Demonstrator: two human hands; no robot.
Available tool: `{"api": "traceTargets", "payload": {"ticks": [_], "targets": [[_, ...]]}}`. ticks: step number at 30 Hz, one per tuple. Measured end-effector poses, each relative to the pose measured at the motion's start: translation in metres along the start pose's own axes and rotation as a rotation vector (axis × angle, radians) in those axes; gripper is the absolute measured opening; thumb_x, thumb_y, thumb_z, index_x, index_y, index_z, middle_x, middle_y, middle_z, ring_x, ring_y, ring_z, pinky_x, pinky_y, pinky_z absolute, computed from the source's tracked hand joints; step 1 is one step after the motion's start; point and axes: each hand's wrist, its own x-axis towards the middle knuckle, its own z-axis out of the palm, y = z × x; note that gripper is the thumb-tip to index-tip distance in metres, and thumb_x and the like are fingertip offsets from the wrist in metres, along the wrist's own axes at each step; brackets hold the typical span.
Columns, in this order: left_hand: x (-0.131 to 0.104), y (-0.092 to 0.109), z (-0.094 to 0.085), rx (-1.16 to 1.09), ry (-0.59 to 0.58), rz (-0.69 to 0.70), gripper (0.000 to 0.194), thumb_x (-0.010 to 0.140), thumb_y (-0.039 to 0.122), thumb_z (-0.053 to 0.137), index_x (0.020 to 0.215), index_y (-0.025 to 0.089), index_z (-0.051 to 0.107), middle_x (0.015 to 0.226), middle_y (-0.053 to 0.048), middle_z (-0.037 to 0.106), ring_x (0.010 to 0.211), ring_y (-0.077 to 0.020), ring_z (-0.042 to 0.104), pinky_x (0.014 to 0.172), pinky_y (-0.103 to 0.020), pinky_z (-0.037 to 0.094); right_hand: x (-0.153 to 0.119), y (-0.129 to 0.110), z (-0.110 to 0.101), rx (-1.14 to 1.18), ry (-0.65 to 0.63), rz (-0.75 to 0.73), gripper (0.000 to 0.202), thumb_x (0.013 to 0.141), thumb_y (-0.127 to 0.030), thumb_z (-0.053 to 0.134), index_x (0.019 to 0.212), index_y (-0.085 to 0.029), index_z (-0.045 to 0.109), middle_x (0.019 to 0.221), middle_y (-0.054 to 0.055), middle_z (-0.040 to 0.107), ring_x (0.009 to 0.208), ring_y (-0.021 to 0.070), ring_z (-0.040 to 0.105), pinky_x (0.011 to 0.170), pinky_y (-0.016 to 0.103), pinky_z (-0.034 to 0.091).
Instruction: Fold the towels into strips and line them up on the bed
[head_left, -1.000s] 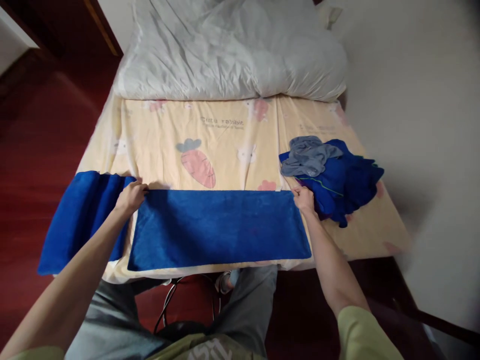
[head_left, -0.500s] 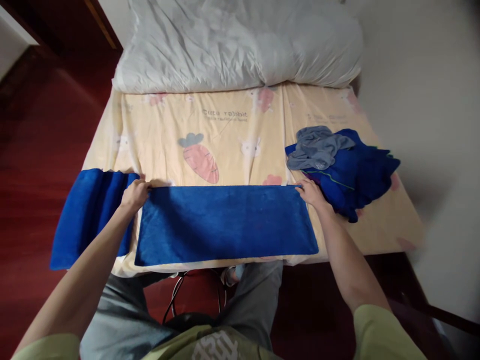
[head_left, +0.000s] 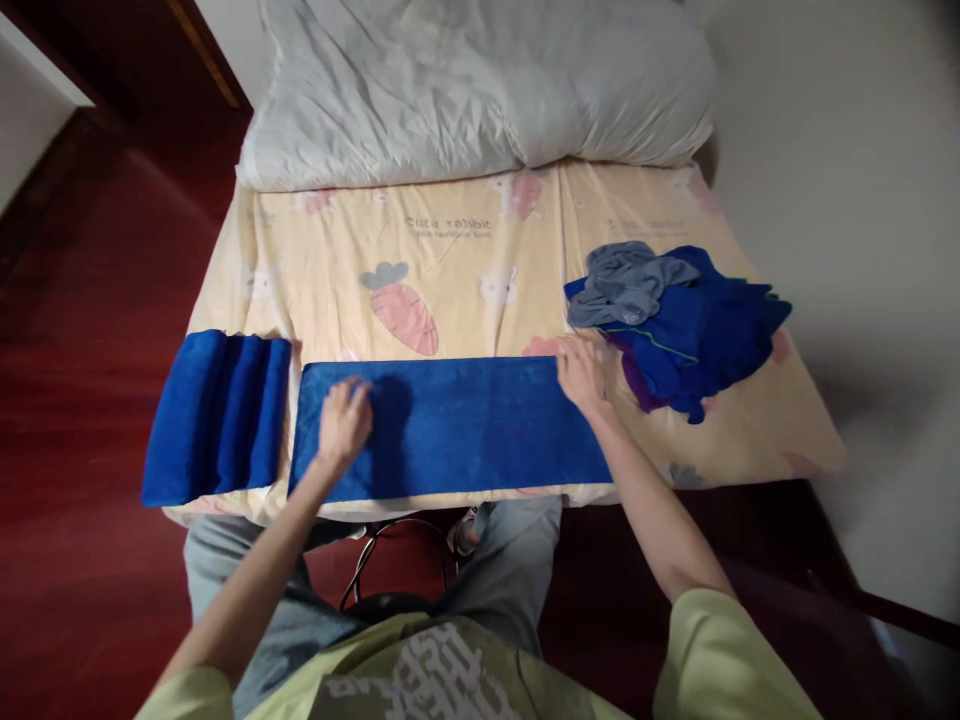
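A flat blue towel (head_left: 465, 430), a long rectangle, lies along the front edge of the bed. My left hand (head_left: 346, 420) is over its left part with loosely bent fingers, a little apart, and nothing in them. A shadow falls on the towel beside it. My right hand (head_left: 582, 370) is at the towel's far right corner and covers it. Its fingers are smeared by motion, so whether they grip the edge cannot be seen. Folded blue towels (head_left: 217, 415) lie in a ridged stack to the left, apart from the flat one.
A loose heap of blue cloths (head_left: 712, 330) with a grey cloth (head_left: 630, 280) on top lies on the right. Behind is a rolled white quilt (head_left: 480, 90). The bed sheet (head_left: 450, 290) has carrot and rabbit prints. A wall (head_left: 840, 250) stands to the right.
My left hand has left the towel's far left corner and moved right and nearer, over the cloth. My right hand has shifted left along the far edge. The view has moved slightly.
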Motion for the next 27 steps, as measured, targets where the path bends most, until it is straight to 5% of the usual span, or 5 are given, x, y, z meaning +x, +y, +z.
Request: {"api": "traceTargets", "payload": {"ticks": [4,8,15,20,27], "targets": [[-0.106,0.09,0.052,-0.5,-0.265,0.126,0.041,0.09,0.023,0.057,0.129,0.027,0.069,0.15,-0.013,0.057,0.145,-0.0335,0.047,0.123,-0.052,0.033,-0.035,-0.072,0.01,0.181,-0.125,-0.332,0.051,0.107,-0.028,0.034,0.156,-0.023,0.048,0.164,0.008,0.041,0.154,0.0272,0.032,0.127,0.052,0.025],[-0.167,0.138,0.087,-0.874,-0.313,-0.077,0.047,0.078,0.022,0.07,0.125,0.027,0.07,0.156,-0.011,0.052,0.154,-0.0311,0.035,0.131,-0.049,0.016,-0.071,-0.106,0.031,0.212,-0.257,-0.416,0.053,0.107,-0.03,0.037,0.159,-0.026,0.043,0.168,0.005,0.033,0.158,0.0246,0.025,0.13,0.053,0.019],[-0.183,0.145,0.102,-1.055,-0.163,-0.264,0.029,0.071,0.019,0.081,0.097,0.028,0.075,0.127,-0.015,0.069,0.135,-0.0337,0.057,0.124,-0.047,0.036,-0.072,-0.105,0.043,0.193,-0.284,-0.404,0.047,0.106,-0.028,0.044,0.151,-0.023,0.054,0.165,0.007,0.039,0.154,0.0259,0.034,0.128,0.053,0.027],[-0.186,0.169,0.125,-1.452,-0.052,-0.84,0.03,0.069,0.028,0.091,0.095,0.025,0.075,0.089,-0.009,0.071,0.08,-0.0234,0.073,0.087,-0.04,0.061,-0.025,-0.116,0.027,0.262,-0.306,-0.32,0.039,0.102,-0.015,0.046,0.134,-0.02,0.069,0.137,0.009,0.068,0.13,0.0238,0.059,0.116,0.043,0.045],[-0.175,0.191,0.138,-1.893,0.18,-1.19,0.022,0.071,0.016,0.09,0.082,0.023,0.071,0.096,-0.007,0.073,0.09,-0.016,0.073,0.084,-0.027,0.06,0.042,-0.151,0.027,0.243,-0.424,-0.339,0.034,0.101,-0.012,0.053,0.131,-0.013,0.07,0.134,0.015,0.067,0.132,0.0224,0.057,0.117,0.035,0.041]]}}
